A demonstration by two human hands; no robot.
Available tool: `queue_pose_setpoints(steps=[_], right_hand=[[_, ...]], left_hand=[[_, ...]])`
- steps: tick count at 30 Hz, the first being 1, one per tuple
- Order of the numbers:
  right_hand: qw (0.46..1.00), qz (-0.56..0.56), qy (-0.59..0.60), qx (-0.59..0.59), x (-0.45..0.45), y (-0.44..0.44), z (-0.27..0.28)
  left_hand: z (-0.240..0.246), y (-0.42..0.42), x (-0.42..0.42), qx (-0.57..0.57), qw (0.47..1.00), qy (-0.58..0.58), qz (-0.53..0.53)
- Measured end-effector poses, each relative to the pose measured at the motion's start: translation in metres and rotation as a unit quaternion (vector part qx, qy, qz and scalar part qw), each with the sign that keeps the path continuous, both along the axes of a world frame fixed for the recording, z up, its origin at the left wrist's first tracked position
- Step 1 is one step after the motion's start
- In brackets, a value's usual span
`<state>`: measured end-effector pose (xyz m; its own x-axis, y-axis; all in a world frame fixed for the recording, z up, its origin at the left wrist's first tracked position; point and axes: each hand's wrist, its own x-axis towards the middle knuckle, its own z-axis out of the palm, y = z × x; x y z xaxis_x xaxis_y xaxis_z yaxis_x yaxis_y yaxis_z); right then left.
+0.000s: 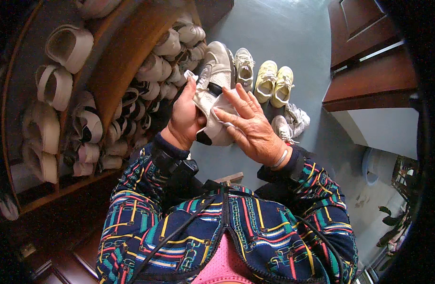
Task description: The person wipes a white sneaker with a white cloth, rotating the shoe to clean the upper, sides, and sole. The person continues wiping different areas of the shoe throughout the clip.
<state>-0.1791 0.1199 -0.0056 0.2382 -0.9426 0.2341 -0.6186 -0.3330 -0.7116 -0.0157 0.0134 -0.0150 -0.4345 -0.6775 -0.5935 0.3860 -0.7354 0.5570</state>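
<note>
A white sneaker [215, 62] with a dark opening is held up in front of me, its toe pointing away. My left hand [185, 115] grips it from the left side, the thumb up along it and the fingers partly hidden behind. A white cloth or tissue [226, 103] lies against the heel part, under the spread fingers of my right hand [251, 124], which press it onto the shoe. A small white tip of cloth or tissue [191, 75] also shows by my left thumb.
At the left stands a wooden shoe rack [130, 46] full of shoes and sandals. On the grey floor beyond my hands are a grey-white sneaker [244, 67], a pair of pale yellow sneakers [266, 81] and white laced shoes [295, 119]. A brown wooden door [366, 71] is at the right.
</note>
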Motion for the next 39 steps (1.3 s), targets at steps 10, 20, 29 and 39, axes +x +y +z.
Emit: queue_pose_setpoints(steps=[10, 20, 29, 39], right_hand=[[0.999, -0.024, 0.020, -0.037, 0.005, -0.004, 0.001], [0.992, -0.052, 0.109, -0.025, 0.002, -0.010, 0.003], [0.996, -0.008, 0.083, -0.024, 0.011, 0.001, 0.001], [0.998, 0.000, 0.065, -0.023, 0.017, 0.003, -0.002]], left_hand=[[-0.004, 0.002, 0.004, -0.033, 0.985, 0.140, -0.100], [-0.005, 0.012, -0.006, -0.009, 0.994, 0.035, -0.107], [-0.016, -0.013, 0.013, -0.034, 0.977, 0.184, -0.101], [-0.022, -0.016, 0.014, 0.041, 0.971, 0.204, -0.115]])
